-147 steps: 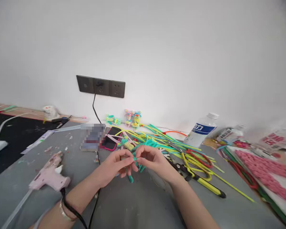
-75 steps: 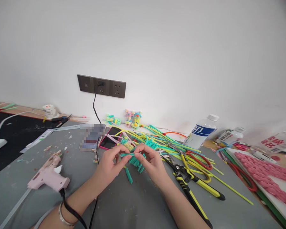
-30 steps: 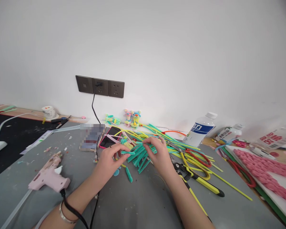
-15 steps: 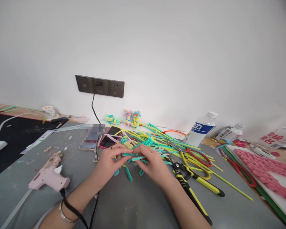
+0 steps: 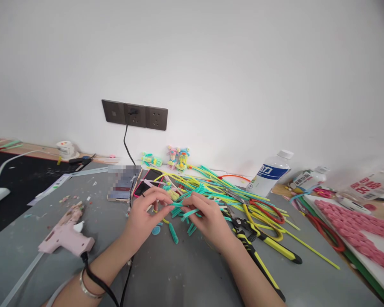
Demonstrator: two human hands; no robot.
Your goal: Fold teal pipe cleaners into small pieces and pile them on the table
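Between my two hands, above the grey table, is a teal pipe cleaner [image 5: 177, 204]. My left hand [image 5: 144, 219] pinches its left end between thumb and forefinger. My right hand [image 5: 208, 217] has its fingers closed on it, with a teal length [image 5: 190, 214] sticking out past the thumb. Behind the fingers lies a heap of loose teal pipe cleaners [image 5: 200, 189]. A short folded teal piece [image 5: 173, 233] lies on the table just below the hands, near a blue round piece [image 5: 156, 230]. The right fingertips partly hide what they grip.
A pink glue gun [image 5: 65, 238] with a black cable lies at left. Yellow-handled pliers [image 5: 256, 238] and red-handled scissors [image 5: 243, 198] are right of my hands. A phone [image 5: 147, 182], a white bottle [image 5: 269, 174] and small pipe-cleaner figures [image 5: 183, 159] stand or lie toward the wall [image 5: 211, 76].
My left fingers have drawn slightly left and apart from the right hand, so the teal pipe cleaner shows between them. The right hand has shifted only a little.
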